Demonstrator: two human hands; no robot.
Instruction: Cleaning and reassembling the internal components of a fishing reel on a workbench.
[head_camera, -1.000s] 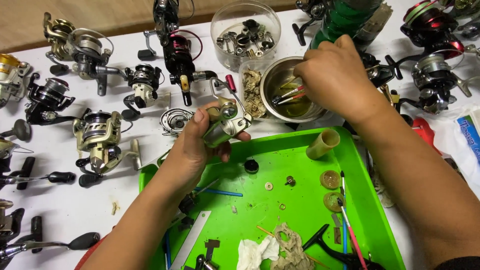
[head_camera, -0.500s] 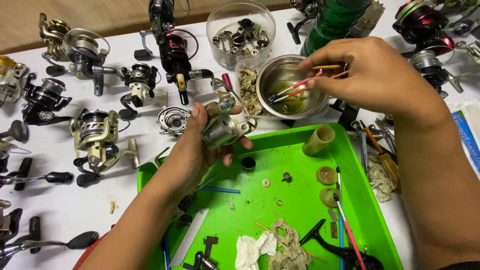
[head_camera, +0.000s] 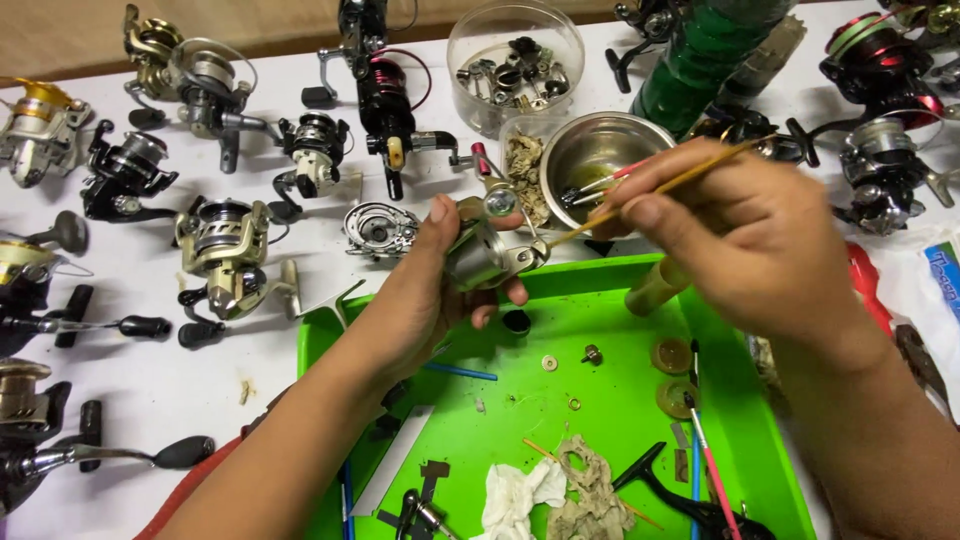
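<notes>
Nearest me, a crumpled rag (head_camera: 575, 490) lies on the green tray (head_camera: 620, 400). Above the tray's far edge my left hand (head_camera: 420, 300) is clamped around a silver reel body (head_camera: 480, 255). My right hand (head_camera: 740, 240) pinches a thin brush (head_camera: 660, 187), its tip touching the reel body. Beyond them on the tabletop (head_camera: 300, 100) stand a steel bowl (head_camera: 600, 150) and a clear parts tub (head_camera: 515, 60).

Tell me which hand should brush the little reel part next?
The right hand, probably: it already grips the thin brush, whose tip reaches the silver reel part. The left hand is busy holding that part.
</notes>
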